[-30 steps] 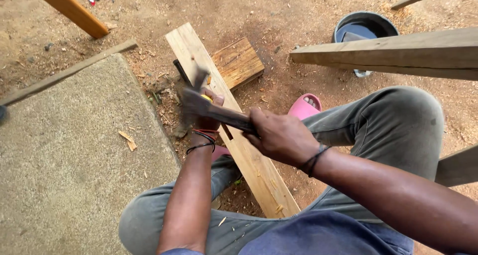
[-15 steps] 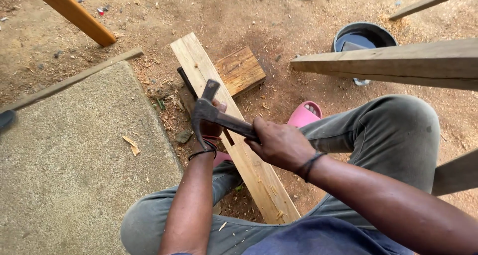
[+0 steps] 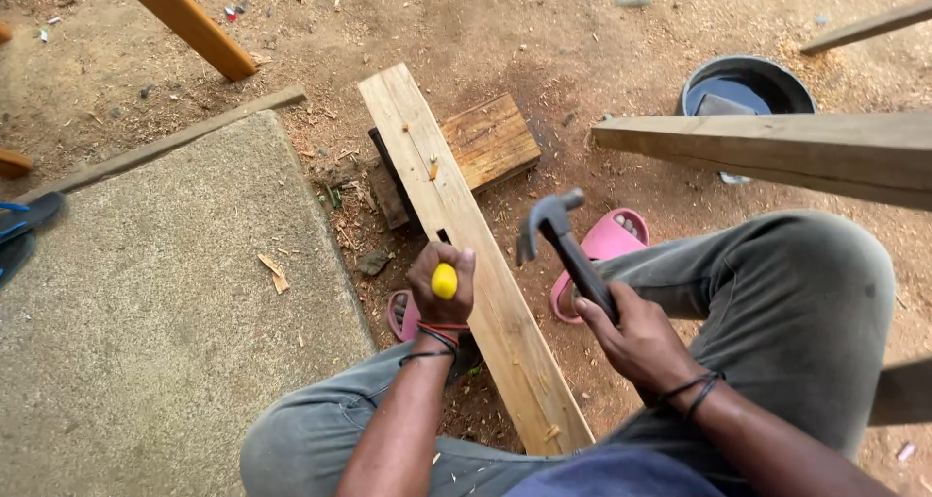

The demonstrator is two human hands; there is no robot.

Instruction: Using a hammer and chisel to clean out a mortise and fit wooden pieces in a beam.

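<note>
The claw hammer (image 3: 555,227), down on the chisel half a second ago, is now lifted clear in the right hand's (image 3: 631,337) grip. The left hand (image 3: 442,285) clasps the yellow-capped chisel (image 3: 444,281) upright on the plank (image 3: 456,215), ready for another blow.

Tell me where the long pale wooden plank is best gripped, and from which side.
Probably the long pale wooden plank is best gripped across its narrow width near the far end, from the left, concrete side. It is flat and thin, so fingers wrap both long edges; the left hand and right hand with the dark claw hammer crowd the near part.
</note>
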